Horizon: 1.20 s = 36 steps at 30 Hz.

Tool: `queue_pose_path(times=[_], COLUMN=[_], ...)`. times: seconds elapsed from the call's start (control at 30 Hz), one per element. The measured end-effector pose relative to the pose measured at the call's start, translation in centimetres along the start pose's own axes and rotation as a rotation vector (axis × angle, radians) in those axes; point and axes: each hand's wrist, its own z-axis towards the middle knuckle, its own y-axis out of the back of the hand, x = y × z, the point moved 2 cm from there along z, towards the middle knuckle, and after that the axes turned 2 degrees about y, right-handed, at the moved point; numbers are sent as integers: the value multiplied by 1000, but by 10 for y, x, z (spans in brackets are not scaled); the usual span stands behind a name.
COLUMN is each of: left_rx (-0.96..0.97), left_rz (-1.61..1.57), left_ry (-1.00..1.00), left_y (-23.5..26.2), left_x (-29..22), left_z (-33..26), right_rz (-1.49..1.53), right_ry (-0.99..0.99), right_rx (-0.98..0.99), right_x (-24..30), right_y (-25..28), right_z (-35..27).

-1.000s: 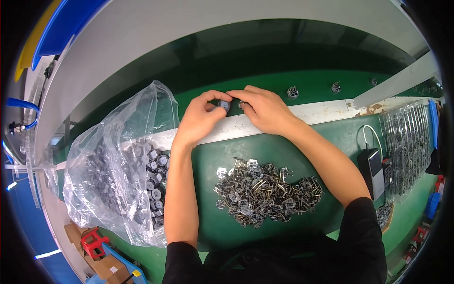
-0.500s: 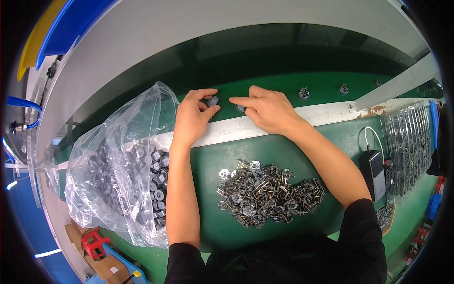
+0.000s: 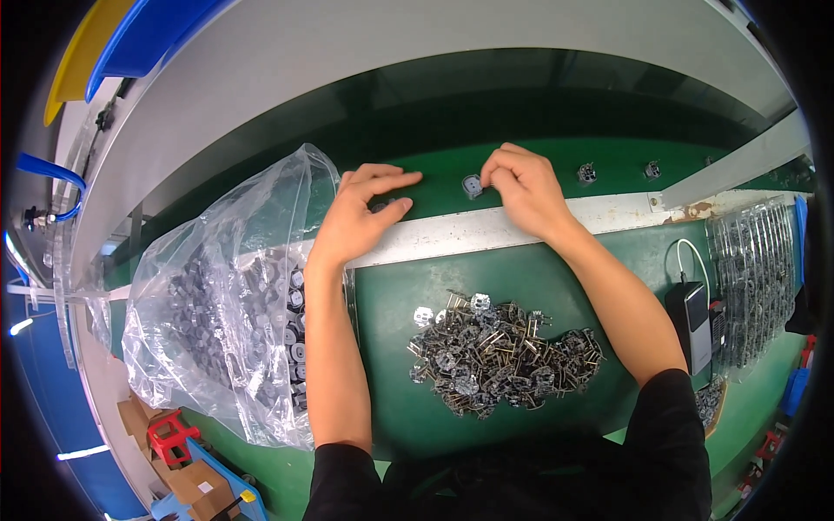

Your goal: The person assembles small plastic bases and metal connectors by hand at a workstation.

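Down it looks, this head-worn fisheye, left one of its pair: from above and behind the left hand (image 3: 358, 213) and right hand (image 3: 528, 193), facing ahead, near enough for both forearms (image 3: 337, 373), so wide that the grey panel (image 3: 486, 24) beyond the hands bows into an arc!

Grey cap (image 3: 472, 186), green surface (image 3: 440, 193).

Factory workshop: green conveyor belt (image 3: 441, 196), heaped metal parts (image 3: 504, 358), bag (image 3: 217, 233) of grey pieces (image 3: 297, 352).
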Motion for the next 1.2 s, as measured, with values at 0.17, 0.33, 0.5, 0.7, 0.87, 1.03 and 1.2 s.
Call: queue_pose_path(times=[0.17, 0.33, 0.5, 0.7, 0.87, 1.03, 1.2], left_rx=[31, 82, -173, -308, 0, 16, -33], left_rz=[33, -33, 74, 173, 123, 245, 63], left_ry=[160, 290, 237, -35, -225, -243, -118], left_y=[19, 22, 12, -9, -72, -83, -76], left_x=[6, 34, 17, -25, -58, -59, -54], left_z=[-5, -7, 1, 14, 37, 49, 53], right_rz=[-237, -675, -665, -187, 163, 300, 105], right_ry=[-8, -23, -5, 20, -67, -240, -131], right_rx=[21, 40, 161, -93, -199, -229, -236], right_x=[1, 10, 2, -17, -23, -21, -23], right_y=[5, 0, 1, 17, 14, 19, 23], right_z=[2, 3, 3, 11, 10, 10, 8])
